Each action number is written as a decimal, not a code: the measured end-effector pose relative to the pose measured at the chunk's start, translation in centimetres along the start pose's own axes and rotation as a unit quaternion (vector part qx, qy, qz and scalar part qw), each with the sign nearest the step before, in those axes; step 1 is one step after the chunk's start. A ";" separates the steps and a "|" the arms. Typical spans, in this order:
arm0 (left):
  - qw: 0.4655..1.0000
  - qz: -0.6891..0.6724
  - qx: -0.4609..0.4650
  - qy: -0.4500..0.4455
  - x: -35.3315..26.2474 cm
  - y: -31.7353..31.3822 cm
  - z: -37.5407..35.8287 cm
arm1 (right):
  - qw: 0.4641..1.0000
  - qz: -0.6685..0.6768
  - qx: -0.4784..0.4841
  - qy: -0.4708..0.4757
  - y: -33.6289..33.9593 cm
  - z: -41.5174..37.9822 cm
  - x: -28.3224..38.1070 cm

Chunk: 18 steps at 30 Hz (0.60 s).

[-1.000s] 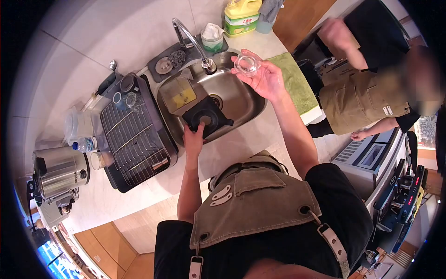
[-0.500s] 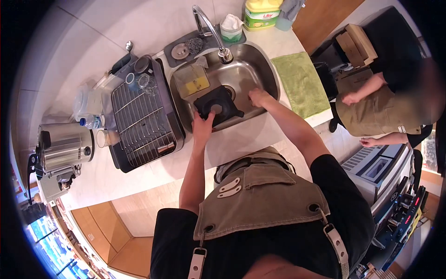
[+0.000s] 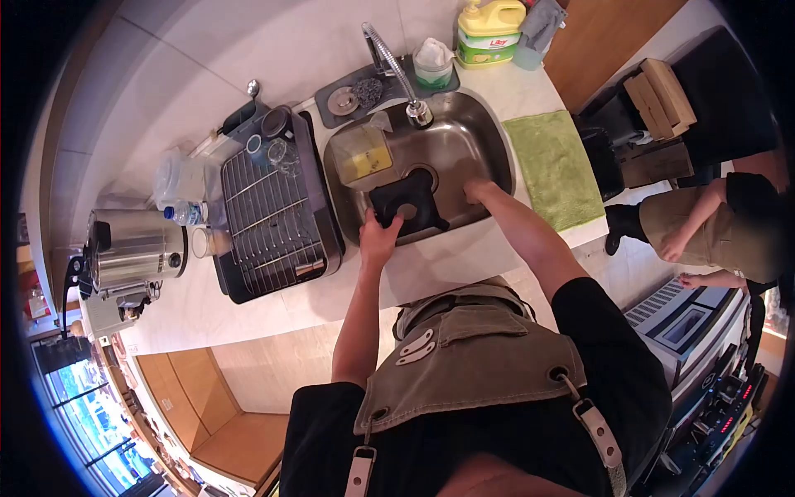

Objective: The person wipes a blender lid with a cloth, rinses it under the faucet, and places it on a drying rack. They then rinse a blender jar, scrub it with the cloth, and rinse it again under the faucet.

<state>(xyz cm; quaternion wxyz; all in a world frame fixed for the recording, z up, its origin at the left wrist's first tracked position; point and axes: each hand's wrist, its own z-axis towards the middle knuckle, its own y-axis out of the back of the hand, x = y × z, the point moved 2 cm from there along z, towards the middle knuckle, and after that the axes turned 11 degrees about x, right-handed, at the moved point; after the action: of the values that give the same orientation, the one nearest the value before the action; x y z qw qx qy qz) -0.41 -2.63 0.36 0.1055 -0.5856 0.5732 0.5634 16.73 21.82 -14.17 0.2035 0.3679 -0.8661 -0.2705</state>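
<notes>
In the steel sink (image 3: 503, 145), my left hand (image 3: 382, 234) grips the near left edge of a black square piece (image 3: 422, 213) with a round hole in its middle. The piece lies tilted over the near side of the drain (image 3: 423, 176). My right hand (image 3: 477, 191) is low in the sink, to the right of the piece and apart from it. Its fingers look curled in, and whatever they may hold is hidden. A clear plastic container (image 3: 352, 157) with something yellow in it sits in the sink's left part, behind the piece.
The faucet (image 3: 420, 113) hangs over the sink's back. On the left stands a dish rack (image 3: 269, 211) with cups; on the right lies a green cloth (image 3: 555, 170). A yellow detergent jug (image 3: 490, 33) stands behind. A co-worker in an apron (image 3: 683, 228) is at the right.
The view has shifted, so the counter appears farther right and lower. My left hand still grips the black piece. The co-worker's hands have moved farther right and down.
</notes>
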 end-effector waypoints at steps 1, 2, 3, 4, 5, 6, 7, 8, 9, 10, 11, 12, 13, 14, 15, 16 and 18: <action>1.000 0.008 -0.002 0.000 0.0 -0.1 0.1 | 0.999 0.024 -0.035 0.027 0.9 -0.4 -0.4; 1.000 0.023 -0.001 0.008 0.0 -0.2 0.2 | 0.995 0.047 -0.071 0.053 2.4 -0.7 -1.0; 0.999 0.037 0.001 0.017 -0.2 -0.2 0.1 | 0.989 0.068 -0.107 0.081 4.8 -2.1 -1.0; 0.998 0.050 0.002 0.030 -0.2 -0.2 0.1 | 0.980 0.087 -0.151 0.096 8.7 -5.5 -0.5; 0.998 0.051 0.005 0.025 0.1 -0.2 0.5 | 0.969 0.103 -0.193 0.113 12.7 -8.5 0.0; 0.998 0.051 0.007 0.023 0.9 -0.4 0.8 | 0.958 0.097 -0.252 0.093 15.7 -8.3 -0.8; 0.998 0.051 0.009 0.022 1.3 -0.6 0.9 | 0.929 0.116 -0.332 0.110 18.9 -8.6 -1.3; 0.998 0.054 0.009 0.025 1.1 -0.7 0.8 | 0.915 0.138 -0.367 0.092 22.4 -10.5 -1.0; 0.998 0.057 0.007 0.028 0.7 -0.6 0.6 | 0.899 0.160 -0.402 0.075 25.5 -12.2 -0.6; 0.998 0.061 0.003 0.030 0.4 -0.5 0.6 | 0.899 0.146 -0.409 0.055 27.5 -12.2 -0.4; 0.998 0.064 -0.003 0.029 0.3 -0.5 0.6 | 0.898 0.133 -0.417 0.035 29.4 -11.9 -0.3; 0.997 0.068 -0.009 0.028 0.3 -0.5 0.3 | 0.897 0.119 -0.426 0.014 30.8 -11.6 -0.3; 0.997 0.071 -0.015 0.025 0.2 -0.5 0.2 | 0.904 0.114 -0.413 0.008 31.4 -10.9 -0.2; 0.997 0.065 -0.021 0.024 0.1 -0.5 0.1 | 0.910 0.108 -0.401 0.000 31.7 -9.9 -0.2; 0.998 0.058 -0.026 0.024 0.1 -0.4 0.0 | 0.916 0.102 -0.388 -0.008 32.0 -8.9 -0.2; 0.998 0.050 -0.031 0.024 0.0 -0.4 0.0 | 0.931 0.141 -0.337 -0.011 32.2 -8.1 -0.1; 0.999 0.025 -0.028 0.021 0.1 -0.4 0.1 | 0.912 0.155 -0.378 0.026 31.0 -6.6 -0.1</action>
<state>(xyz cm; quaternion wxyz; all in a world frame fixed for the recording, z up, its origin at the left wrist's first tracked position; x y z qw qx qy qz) -0.20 -2.46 -0.01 0.0627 -0.5854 0.5735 0.5696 4.08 37.87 10.05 0.3891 0.1311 -0.7398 -0.5330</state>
